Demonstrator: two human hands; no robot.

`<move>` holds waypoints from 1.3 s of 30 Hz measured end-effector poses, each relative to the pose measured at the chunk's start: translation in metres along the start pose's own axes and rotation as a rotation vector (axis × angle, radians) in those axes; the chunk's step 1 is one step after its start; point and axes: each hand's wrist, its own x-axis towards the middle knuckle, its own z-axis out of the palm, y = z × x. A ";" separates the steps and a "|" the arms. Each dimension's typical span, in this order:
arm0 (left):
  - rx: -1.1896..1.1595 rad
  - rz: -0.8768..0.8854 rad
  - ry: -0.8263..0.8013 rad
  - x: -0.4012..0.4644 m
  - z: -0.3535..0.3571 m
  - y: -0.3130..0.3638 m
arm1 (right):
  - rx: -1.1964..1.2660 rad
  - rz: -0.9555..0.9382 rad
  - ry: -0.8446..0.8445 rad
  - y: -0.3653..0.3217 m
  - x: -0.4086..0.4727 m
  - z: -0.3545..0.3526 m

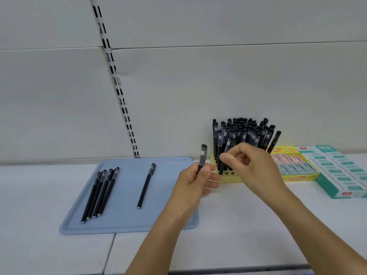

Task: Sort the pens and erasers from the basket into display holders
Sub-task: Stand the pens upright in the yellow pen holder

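— Where are the hands?
— At the yellow pen holder [228, 178]. The left hand [195, 180] grips one upright black pen [202, 157] just left of the holder; the right hand [252, 161] pinches a pen [222, 165] standing at the holder's front edge.

— And the rest?
— Five pens lie on the blue tray [127, 221] left of the holder. Eraser boxes [296, 165] sit right of it. Bare white surface [238, 225] lies before it.
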 end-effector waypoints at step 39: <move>1.128 0.074 0.557 -0.034 -0.129 -0.032 | -0.049 -0.300 -0.170 -0.046 -0.020 0.084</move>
